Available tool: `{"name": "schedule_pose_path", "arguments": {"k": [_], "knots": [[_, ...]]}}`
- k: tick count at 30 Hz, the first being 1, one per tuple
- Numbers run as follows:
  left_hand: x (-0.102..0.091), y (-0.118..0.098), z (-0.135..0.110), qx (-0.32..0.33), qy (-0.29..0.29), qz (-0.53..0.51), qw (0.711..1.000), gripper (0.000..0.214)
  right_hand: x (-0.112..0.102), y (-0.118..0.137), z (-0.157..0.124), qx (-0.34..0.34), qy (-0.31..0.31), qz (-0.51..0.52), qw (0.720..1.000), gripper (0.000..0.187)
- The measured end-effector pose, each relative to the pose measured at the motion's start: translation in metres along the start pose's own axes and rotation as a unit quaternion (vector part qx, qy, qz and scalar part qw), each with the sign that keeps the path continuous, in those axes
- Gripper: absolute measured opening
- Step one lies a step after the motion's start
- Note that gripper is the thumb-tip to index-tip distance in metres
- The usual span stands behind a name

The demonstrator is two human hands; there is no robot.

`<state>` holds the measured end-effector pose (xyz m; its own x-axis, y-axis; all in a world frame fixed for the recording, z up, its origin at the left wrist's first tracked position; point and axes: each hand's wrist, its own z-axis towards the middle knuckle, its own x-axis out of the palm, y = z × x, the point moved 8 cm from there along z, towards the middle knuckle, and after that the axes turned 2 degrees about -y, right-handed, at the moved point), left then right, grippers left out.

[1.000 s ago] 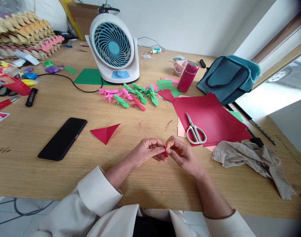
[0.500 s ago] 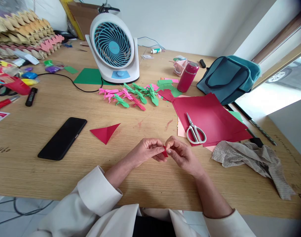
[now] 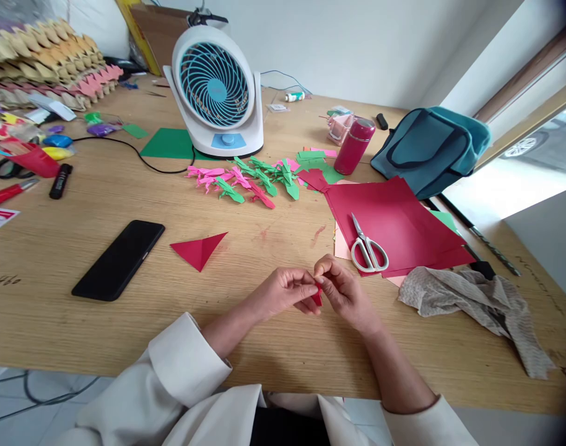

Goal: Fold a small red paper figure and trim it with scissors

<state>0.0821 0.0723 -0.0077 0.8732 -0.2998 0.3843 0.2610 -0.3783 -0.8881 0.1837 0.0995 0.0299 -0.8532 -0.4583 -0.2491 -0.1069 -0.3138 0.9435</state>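
Observation:
Just above the near part of the wooden table (image 3: pixel 69 322), my left hand (image 3: pixel 283 294) and my right hand (image 3: pixel 342 294) meet. Both pinch a small folded red paper piece (image 3: pixel 317 296), most of it hidden by the fingers. A folded red paper triangle (image 3: pixel 198 249) lies to the left of my hands. White-handled scissors (image 3: pixel 367 248) rest on a stack of red paper sheets (image 3: pixel 404 226) to the right. Several folded pink and green paper figures (image 3: pixel 246 179) lie in a row farther back.
A black phone (image 3: pixel 119 259) lies at the left. A white and blue fan (image 3: pixel 215 90) stands at the back, its black cable (image 3: pixel 139 158) crossing the table. A dark red bottle (image 3: pixel 353 145), a teal bag (image 3: pixel 429 148) and a crumpled cloth (image 3: pixel 478 303) occupy the right side.
Both hands have shifted slightly toward me and to the right, still pinching the red piece, which now shows a little lower between the fingers.

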Motion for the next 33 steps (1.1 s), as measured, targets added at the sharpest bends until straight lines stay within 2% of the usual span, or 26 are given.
{"name": "schedule_pose_path", "arguments": {"k": [4,12,22,33], "knots": [[-0.014,-0.014,-0.001,0.062,-0.076,0.006,0.995,0.032,-0.012,-0.002,-0.001,-0.006,-0.071,0.012,0.997,0.015],[-0.018,-0.029,-0.008,0.157,-0.164,0.078,0.971,0.025,-0.006,0.015,-0.004,-0.06,-0.133,-0.079,0.986,0.005],[-0.017,-0.038,-0.017,0.231,-0.196,0.16,0.939,0.015,-0.003,0.025,-0.008,-0.088,-0.161,-0.135,0.974,0.009],[-0.019,-0.036,-0.016,0.23,-0.203,0.168,0.937,0.016,-0.002,0.027,-0.007,-0.104,-0.163,-0.13,0.972,0.012]]}}
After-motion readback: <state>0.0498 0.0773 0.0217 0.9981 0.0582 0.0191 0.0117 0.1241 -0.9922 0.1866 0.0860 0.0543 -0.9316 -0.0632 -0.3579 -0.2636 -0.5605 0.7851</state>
